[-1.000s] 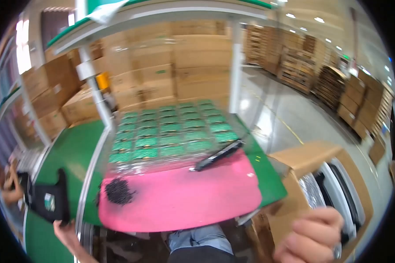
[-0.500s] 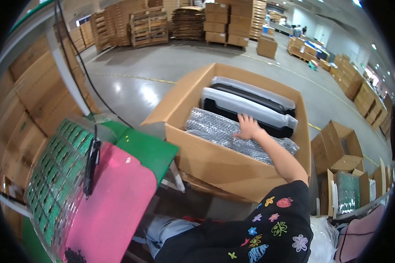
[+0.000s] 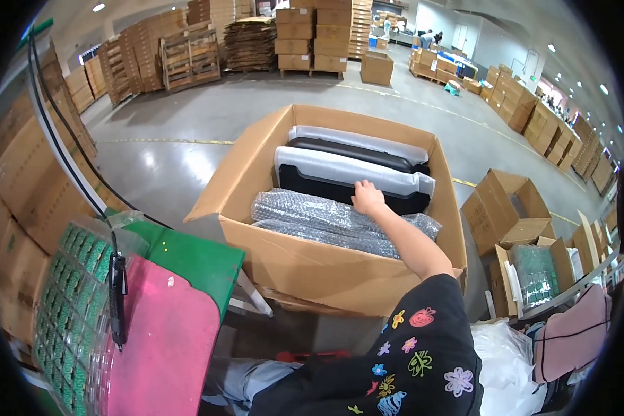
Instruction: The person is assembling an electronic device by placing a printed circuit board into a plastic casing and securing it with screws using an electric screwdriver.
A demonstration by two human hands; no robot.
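So your right hand [image 3: 367, 197] is down inside the big cardboard box [image 3: 312, 270], which sits open beside the tabletop [image 3: 184, 243]. The fingers are partly curled, right where the bubble-wrapped pieces [image 3: 305, 206] meet the black panel [image 3: 312, 182] behind them. Honestly can't tell whether you've actually got hold of either one or are just touching — the fingertips are too hard to make out. Your left hand is out of view, so no clue how open it is or what it's got.

The bubble-wrapped pieces lie along the near side of the box, stretching under your wrist. The black panel stands just behind, its upper edge covered by a white foam sleeve [image 3: 347, 168], and more wrapped panels [image 3: 367, 144] stand at the back.

Over on your left, the tabletop has a pink mat [image 3: 163, 326], a clear tray of green circuit boards [image 3: 69, 305] and a black corded tool [image 3: 118, 301] lying where tray and mat meet. Off to the right there's a smaller open box [image 3: 485, 215], plus a white plastic bag [image 3: 503, 367] next to your flowery black sleeve [image 3: 423, 353].
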